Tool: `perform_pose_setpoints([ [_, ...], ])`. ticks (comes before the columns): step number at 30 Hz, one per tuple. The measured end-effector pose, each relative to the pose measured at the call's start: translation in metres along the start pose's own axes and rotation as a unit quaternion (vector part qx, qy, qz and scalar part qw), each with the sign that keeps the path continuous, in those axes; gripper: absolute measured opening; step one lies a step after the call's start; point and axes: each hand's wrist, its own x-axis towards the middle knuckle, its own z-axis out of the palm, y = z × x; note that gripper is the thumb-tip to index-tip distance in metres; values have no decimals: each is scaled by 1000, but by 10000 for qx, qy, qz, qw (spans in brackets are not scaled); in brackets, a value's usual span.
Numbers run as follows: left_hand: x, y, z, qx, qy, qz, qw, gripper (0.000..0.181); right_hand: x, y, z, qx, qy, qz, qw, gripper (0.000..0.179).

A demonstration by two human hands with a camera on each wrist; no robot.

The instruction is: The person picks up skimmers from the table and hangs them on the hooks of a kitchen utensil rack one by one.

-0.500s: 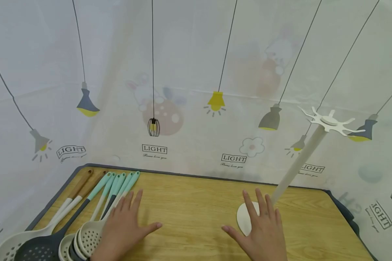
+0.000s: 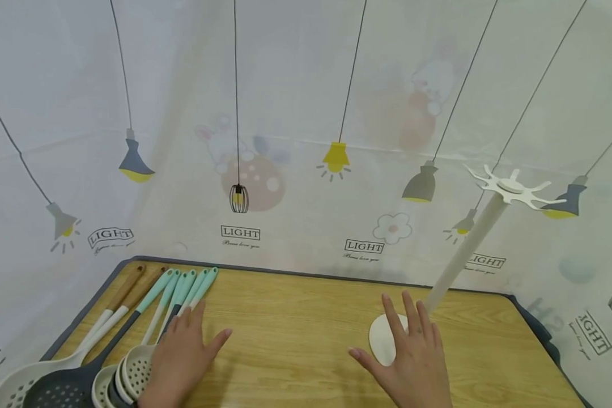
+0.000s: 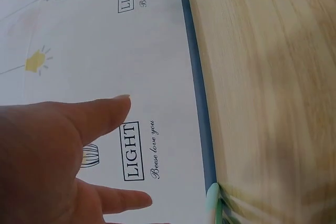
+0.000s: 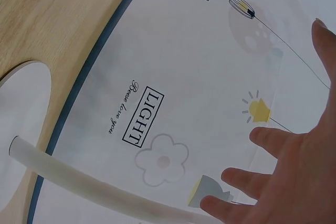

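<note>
My left hand (image 2: 181, 354) is spread over the near ends of several kitchen utensils, overlapping their mint-green handles (image 2: 183, 286) in the head view; its fingers grip nothing. Under and beside it, a white perforated ladle (image 2: 136, 368) tops a nested stack of utensil heads. A dark skimmer (image 2: 58, 388) and a white skimmer (image 2: 10, 382) with a wooden handle (image 2: 127, 288) lie farther left. On the right, my right hand (image 2: 413, 362) hovers with fingers spread, partly covering the round white base (image 2: 382, 340) of a utensil stand. The stand's pole (image 2: 464, 255) rises to a hooked top (image 2: 510, 186).
A wood-patterned tabletop (image 2: 290, 328) with a dark edge (image 2: 306, 275) lies below both hands. Behind and around it hangs a pale curtain (image 2: 296, 85) printed with lamps and lettering. The tall stand occupies the right side.
My left hand has shifted left and slightly down, over the utensils. My right hand has barely moved and stays spread by the stand.
</note>
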Motion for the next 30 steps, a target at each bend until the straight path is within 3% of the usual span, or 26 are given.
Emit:
perform_pose_setpoints([
  [8,1,-5,-3,-70,116,-82,9999,109,2,1,-2,24,38,6,10000,99],
  [18,2,-9,-5,-26,-35,-233,9997,108,2,2,-5,130,170,75,9997,97],
  [23,2,-10,-6,23,55,-204,9998,108,3,4,-6,206,276,96,9994,97],
  [30,1,-11,-9,108,88,-231,9996,110,3,6,-7,395,327,348,9981,93],
])
